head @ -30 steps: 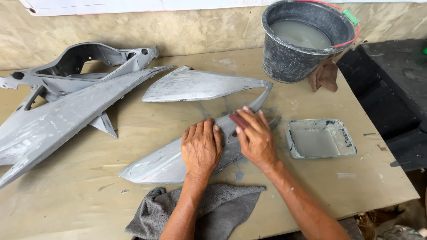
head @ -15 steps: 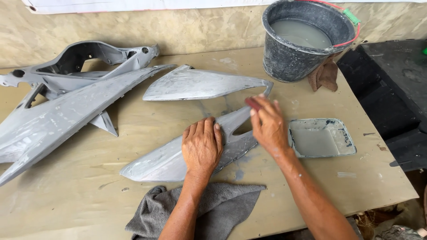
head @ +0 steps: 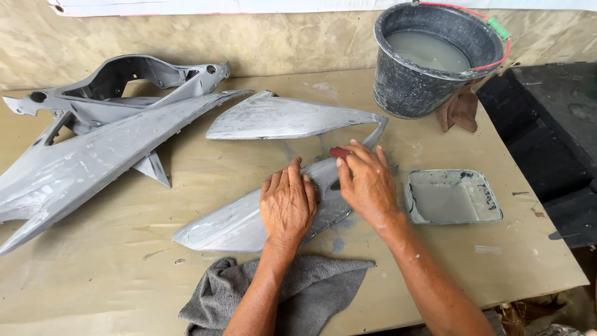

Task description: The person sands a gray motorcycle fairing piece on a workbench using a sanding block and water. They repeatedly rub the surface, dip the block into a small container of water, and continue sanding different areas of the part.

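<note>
Right hand (head: 367, 183) has slid back down the grey fairing panel (head: 236, 221) from near its tip, fingers closed on a small reddish sanding pad (head: 340, 152), left hand (head: 287, 202) flat and open pinning the panel mid-table: wet-sanding strokes ongoing, 1 pass.

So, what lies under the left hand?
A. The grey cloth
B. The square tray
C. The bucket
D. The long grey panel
D: the left hand lies flat on the long grey panel, while the grey cloth sits nearer the table edge under the forearm, and the square tray and bucket are off to the right.
</note>
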